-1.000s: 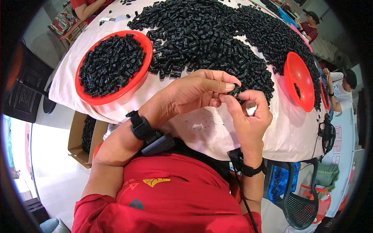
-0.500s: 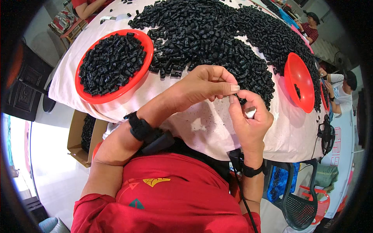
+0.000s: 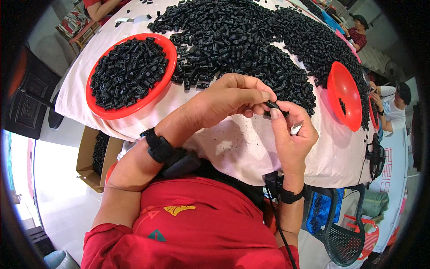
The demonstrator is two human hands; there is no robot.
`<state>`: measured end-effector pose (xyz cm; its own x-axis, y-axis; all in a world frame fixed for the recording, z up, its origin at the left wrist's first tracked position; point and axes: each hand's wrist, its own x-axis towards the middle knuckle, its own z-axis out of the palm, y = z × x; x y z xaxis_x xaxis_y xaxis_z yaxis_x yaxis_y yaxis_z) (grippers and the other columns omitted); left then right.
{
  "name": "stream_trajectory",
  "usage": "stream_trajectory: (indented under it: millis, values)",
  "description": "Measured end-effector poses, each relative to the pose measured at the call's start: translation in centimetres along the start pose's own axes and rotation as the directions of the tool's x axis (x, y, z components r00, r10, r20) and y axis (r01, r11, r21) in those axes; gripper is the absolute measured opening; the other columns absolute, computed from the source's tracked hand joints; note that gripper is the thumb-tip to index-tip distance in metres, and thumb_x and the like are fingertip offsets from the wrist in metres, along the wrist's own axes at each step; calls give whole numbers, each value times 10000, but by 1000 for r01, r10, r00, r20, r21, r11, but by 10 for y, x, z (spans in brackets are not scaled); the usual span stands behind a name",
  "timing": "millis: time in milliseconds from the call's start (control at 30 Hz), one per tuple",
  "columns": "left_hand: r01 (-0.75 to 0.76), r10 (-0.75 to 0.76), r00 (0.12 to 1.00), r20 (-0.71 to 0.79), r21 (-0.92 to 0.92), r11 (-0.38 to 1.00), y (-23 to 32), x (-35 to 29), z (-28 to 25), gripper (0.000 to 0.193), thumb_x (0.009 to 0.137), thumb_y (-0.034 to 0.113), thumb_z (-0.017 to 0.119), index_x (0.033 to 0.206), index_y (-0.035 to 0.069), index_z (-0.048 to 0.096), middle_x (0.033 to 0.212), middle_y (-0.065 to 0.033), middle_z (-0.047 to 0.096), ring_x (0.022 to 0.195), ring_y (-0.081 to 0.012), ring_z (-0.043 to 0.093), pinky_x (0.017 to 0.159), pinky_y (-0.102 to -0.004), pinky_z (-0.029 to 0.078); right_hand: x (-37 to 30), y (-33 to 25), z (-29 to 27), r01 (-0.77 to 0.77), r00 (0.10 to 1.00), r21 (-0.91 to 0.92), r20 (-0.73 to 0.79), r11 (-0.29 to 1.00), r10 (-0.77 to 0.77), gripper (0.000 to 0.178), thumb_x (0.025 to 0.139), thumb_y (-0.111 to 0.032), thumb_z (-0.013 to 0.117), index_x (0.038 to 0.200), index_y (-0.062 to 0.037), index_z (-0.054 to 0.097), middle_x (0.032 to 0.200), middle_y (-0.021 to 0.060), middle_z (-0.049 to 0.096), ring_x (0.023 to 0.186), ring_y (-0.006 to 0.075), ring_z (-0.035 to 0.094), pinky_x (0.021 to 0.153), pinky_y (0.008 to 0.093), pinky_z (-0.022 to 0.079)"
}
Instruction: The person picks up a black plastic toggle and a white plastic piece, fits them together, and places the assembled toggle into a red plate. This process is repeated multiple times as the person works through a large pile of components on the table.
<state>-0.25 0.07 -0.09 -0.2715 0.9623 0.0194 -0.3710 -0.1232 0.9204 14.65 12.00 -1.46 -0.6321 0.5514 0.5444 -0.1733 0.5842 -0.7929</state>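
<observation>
A small black plastic part (image 3: 271,105) is pinched between the fingertips of my left hand (image 3: 233,96), just over the near edge of the big black heap. Close against it, the thumb and forefinger of my right hand (image 3: 293,141) press on the same part. A flat, pale, metallic tool (image 3: 296,128) sticks out of my curled right fingers; its working end is hidden in the grip. Fine dark crumbs lie scattered on the pale cloth (image 3: 237,139) below my hands.
A heap of black parts (image 3: 233,40) covers much of the table. One red bowl (image 3: 130,107), full of parts, stands left; another red bowl (image 3: 342,89), tilted, holds a few. A cardboard box (image 3: 92,177), a black chair (image 3: 345,242) and co-workers (image 3: 394,107) surround the table.
The black part now shows more plainly between my fingertips. My right hand has shifted slightly right, and the pale tool in it has tilted.
</observation>
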Motion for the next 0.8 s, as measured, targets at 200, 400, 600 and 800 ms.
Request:
stream_trajectory:
  millis: [200, 400, 600, 800]
  values:
    - [53, -54, 999, 0, -137, 989, 0, 0, 0, 208, 899, 157, 628, 1065, 33, 640, 856, 8, 629, 773, -59, 583, 703, -194, 464, 3, -6, 0, -35, 999, 44, -15, 998, 35, 177, 802, -57, 741, 968, -33, 685, 671, -73, 551, 563, -10, 422, 495, 158, 318]
    - [42, -40, 999, 23, -110, 993, -2, 1, -1, 208, 894, 166, 642, 1060, 40, 634, 876, -2, 632, 777, -68, 594, 691, -193, 469, 2, -8, 1, -94, 996, 80, 12, 992, 94, 163, 827, -48, 723, 979, -12, 678, 709, -48, 586, 604, 0, 467, 523, 154, 350]
    - [141, -137, 990, 33, -198, 970, -1, 1, 1, 215, 898, 159, 643, 1073, 37, 615, 849, -10, 632, 758, -73, 599, 651, -198, 473, 4, -15, 1, -140, 990, 232, 63, 963, 129, 149, 871, -18, 655, 1010, 37, 662, 856, 62, 680, 743, 96, 637, 675, 200, 489]
    - [197, -190, 980, 53, -314, 929, -3, 1, 5, 187, 898, 128, 644, 1060, 42, 611, 855, -28, 643, 724, -81, 613, 607, -203, 475, 5, -16, -2, -139, 988, 223, 92, 965, 121, 168, 911, -40, 602, 1044, 47, 658, 890, 84, 682, 762, 113, 646, 706, 227, 505]
